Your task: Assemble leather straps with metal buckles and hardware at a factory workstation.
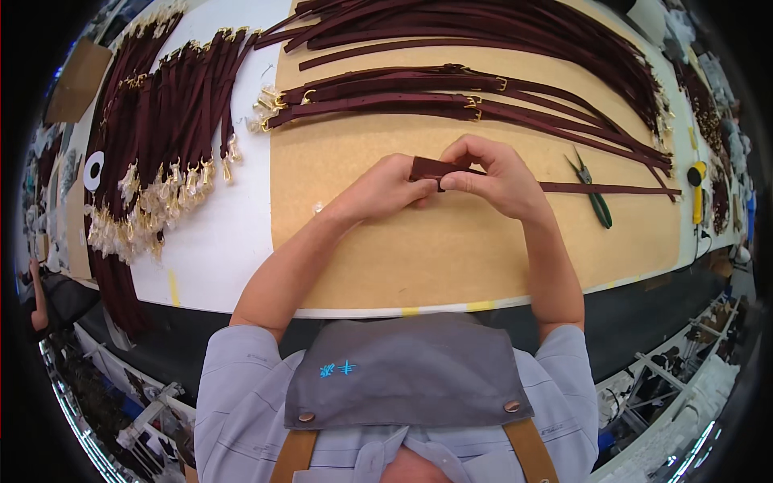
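Both my hands meet over the tan sheet near the middle of the table, working on one dark maroon strap. My left hand grips a short, wider piece of the strap between thumb and fingers. With thumb and forefinger, my right hand pinches the same strap just beside it. From under my right hand the strap runs right, lying across the green-handled pliers. The fingers cover whatever fitting may be at the join. Beyond my hands lie several maroon straps with gold buckles.
A large bundle of maroon straps covers the table's far side. At left, many straps with wrapped gold clasps hang together beside a white roll. A yellow-and-black tool lies at the right edge. Another person's arm shows far left.
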A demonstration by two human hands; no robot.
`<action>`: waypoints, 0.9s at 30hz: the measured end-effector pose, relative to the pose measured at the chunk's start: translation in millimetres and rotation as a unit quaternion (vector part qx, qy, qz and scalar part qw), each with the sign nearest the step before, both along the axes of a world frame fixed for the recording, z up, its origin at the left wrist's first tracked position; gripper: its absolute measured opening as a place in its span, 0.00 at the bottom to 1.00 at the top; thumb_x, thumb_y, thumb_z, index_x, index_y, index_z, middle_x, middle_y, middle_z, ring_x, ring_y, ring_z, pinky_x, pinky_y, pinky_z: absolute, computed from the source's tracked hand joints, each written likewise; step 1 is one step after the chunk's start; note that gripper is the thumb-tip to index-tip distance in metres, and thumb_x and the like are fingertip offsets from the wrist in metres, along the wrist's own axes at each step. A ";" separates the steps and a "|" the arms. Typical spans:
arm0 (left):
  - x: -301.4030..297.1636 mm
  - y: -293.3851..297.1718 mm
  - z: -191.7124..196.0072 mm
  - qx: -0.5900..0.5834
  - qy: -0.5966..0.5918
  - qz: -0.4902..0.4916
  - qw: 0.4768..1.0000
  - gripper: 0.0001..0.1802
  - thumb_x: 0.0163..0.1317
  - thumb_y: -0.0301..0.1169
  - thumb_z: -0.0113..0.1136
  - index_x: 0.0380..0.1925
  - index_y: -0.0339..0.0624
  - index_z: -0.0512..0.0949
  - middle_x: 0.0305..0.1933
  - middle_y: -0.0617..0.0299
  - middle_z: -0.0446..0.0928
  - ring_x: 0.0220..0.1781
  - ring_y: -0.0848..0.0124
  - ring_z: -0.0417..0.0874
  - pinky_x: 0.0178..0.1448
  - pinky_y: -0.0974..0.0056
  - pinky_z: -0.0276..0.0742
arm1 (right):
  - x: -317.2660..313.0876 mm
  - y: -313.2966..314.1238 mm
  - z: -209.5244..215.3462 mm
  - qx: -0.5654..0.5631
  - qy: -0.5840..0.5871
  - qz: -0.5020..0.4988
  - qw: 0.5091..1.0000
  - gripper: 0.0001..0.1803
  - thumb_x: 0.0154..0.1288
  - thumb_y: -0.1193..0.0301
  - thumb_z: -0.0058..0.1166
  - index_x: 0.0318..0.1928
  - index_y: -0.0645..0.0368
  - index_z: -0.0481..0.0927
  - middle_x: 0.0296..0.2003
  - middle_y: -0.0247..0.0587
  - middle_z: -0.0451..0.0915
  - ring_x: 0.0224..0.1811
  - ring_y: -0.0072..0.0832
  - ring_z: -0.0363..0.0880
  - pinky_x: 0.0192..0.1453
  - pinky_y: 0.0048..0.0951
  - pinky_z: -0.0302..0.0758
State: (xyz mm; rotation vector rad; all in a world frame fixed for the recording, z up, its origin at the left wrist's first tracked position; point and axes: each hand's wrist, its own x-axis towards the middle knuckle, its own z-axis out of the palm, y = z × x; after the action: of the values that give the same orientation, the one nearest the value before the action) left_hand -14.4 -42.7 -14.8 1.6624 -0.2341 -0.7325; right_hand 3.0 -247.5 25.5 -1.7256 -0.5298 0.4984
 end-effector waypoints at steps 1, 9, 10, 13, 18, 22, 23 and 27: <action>2.2 1.6 -4.0 0.012 -0.006 -0.028 1.000 0.09 0.67 0.32 0.54 0.38 0.40 0.81 0.24 0.70 0.73 0.27 0.81 0.68 0.32 0.71 0.65 | -1.6 2.2 7.8 0.019 0.049 0.007 0.999 0.09 0.61 0.71 0.62 0.38 0.63 0.78 0.28 0.28 0.77 0.29 0.17 0.71 0.35 0.23 0.70; 6.2 5.4 -8.1 0.002 -0.007 -0.022 1.000 0.09 0.65 0.29 0.54 0.34 0.35 0.80 0.23 0.69 0.75 0.27 0.81 0.70 0.34 0.71 0.66 | -6.5 -5.3 55.0 -0.384 -0.068 -0.038 0.920 0.12 0.63 0.66 0.59 0.30 0.63 0.81 0.24 0.41 0.79 0.24 0.29 0.76 0.30 0.30 0.70; 6.5 5.4 -8.3 -0.010 0.001 -0.015 1.000 0.09 0.65 0.29 0.54 0.34 0.34 0.80 0.23 0.70 0.75 0.27 0.81 0.70 0.35 0.71 0.66 | -9.2 -7.2 48.5 -0.403 -0.129 -0.055 0.904 0.12 0.62 0.65 0.59 0.29 0.63 0.80 0.25 0.44 0.79 0.25 0.34 0.77 0.30 0.33 0.71; 7.1 4.9 -9.0 -0.008 -0.003 -0.023 1.000 0.09 0.66 0.29 0.55 0.35 0.34 0.80 0.23 0.70 0.75 0.27 0.81 0.70 0.34 0.71 0.66 | -14.3 -5.7 37.4 -0.418 -0.213 -0.065 0.881 0.13 0.62 0.64 0.59 0.28 0.61 0.79 0.27 0.47 0.80 0.27 0.42 0.78 0.32 0.39 0.72; 1.2 4.8 -6.8 -0.004 0.001 -0.021 1.000 0.10 0.66 0.30 0.55 0.36 0.34 0.81 0.24 0.69 0.77 0.28 0.81 0.71 0.34 0.71 0.66 | -23.6 12.4 22.8 -0.450 -0.252 -0.006 0.857 0.11 0.63 0.65 0.58 0.31 0.60 0.77 0.27 0.46 0.80 0.30 0.44 0.80 0.34 0.42 0.73; -5.9 2.4 -8.6 -0.013 0.000 -0.022 1.000 0.09 0.66 0.29 0.54 0.36 0.34 0.81 0.25 0.68 0.79 0.28 0.81 0.72 0.35 0.71 0.67 | -29.5 13.2 21.3 -0.427 -0.204 -0.004 0.881 0.10 0.63 0.66 0.57 0.32 0.61 0.77 0.27 0.47 0.81 0.31 0.46 0.80 0.36 0.43 0.73; -5.9 2.1 -9.3 -0.013 0.000 -0.020 1.000 0.09 0.66 0.29 0.54 0.36 0.34 0.81 0.25 0.68 0.79 0.28 0.81 0.72 0.35 0.71 0.67 | -28.9 12.2 21.8 -0.408 -0.188 -0.011 0.893 0.10 0.62 0.66 0.57 0.32 0.61 0.77 0.26 0.48 0.80 0.31 0.46 0.80 0.36 0.43 0.73; -3.2 2.2 -19.8 -0.023 0.001 -0.025 0.999 0.09 0.66 0.28 0.53 0.35 0.34 0.80 0.25 0.67 0.78 0.29 0.80 0.74 0.38 0.70 0.70 | -19.2 13.0 16.7 -0.404 -0.159 0.016 0.901 0.10 0.62 0.68 0.57 0.32 0.63 0.78 0.26 0.49 0.81 0.30 0.46 0.80 0.37 0.43 0.74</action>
State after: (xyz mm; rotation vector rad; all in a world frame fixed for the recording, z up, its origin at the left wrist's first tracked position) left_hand -17.6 -40.5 -34.5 1.6174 -0.2911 -0.7609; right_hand -16.2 -234.5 42.3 -2.6301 -0.6307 0.4942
